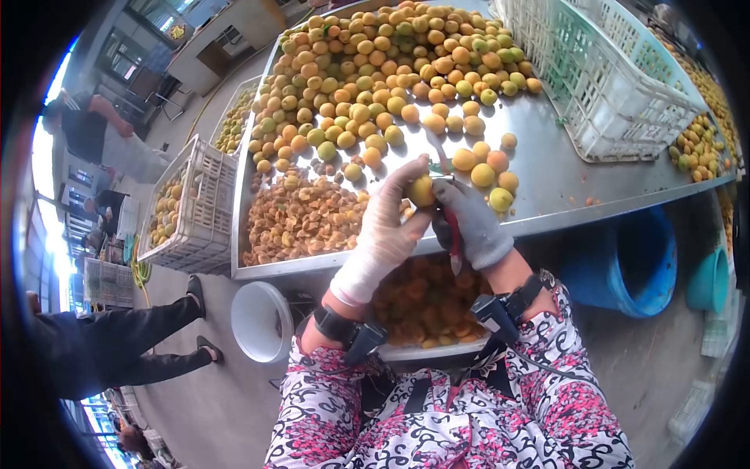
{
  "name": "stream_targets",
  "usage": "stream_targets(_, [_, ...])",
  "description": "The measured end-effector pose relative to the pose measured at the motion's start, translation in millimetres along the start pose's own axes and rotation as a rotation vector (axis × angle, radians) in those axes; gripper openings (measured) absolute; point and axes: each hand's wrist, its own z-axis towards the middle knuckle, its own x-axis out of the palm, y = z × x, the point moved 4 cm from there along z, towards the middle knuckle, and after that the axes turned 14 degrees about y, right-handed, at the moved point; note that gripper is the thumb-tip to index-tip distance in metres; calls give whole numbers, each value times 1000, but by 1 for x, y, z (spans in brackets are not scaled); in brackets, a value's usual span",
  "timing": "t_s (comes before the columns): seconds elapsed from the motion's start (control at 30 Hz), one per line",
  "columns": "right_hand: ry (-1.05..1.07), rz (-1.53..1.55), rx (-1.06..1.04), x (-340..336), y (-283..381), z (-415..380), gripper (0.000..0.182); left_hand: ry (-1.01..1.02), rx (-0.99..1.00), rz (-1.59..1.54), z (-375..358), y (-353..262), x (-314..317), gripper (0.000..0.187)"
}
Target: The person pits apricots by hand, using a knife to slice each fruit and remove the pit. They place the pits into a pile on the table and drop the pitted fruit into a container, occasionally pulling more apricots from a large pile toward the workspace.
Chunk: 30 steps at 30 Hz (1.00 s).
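Note:
A whole yellow apricot point(422, 191) is in the fingers of my left hand point(393, 219), which wears a pale glove. Close against it, my right hand point(476, 227), in a grey glove, grips a red-handled cutting tool point(451, 228). The tool's metal blade points up past the fingers, over the metal table point(539, 187). Several loose apricots point(484, 173) lie just beyond my hands. To the left of my left wrist is a heap of split apricot pieces and pits point(301, 219). Below my forearms, a tub point(426, 352) holds many cut apricots.
A large apricot pile point(375, 70) covers the table's far side. On its right stands a white plastic crate point(594, 86). Another crate point(187, 207) with apricots is at the left. A blue bin point(625, 266) and white bucket point(262, 322) flank me. A person point(125, 344) stands left.

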Motion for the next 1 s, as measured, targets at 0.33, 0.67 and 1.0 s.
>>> stream_targets(0.33, [226,33,-152,21,12,3,29,-11,-45,-489,-11,-1,-17,62])
stream_targets(0.67, [122,-858,-288,30,4,2,31,-35,-76,-641,-18,14,-47,58])
stream_targets(1.0, [125,-883,-176,35,-6,3,34,9,-138,-463,-21,3,-59,55])
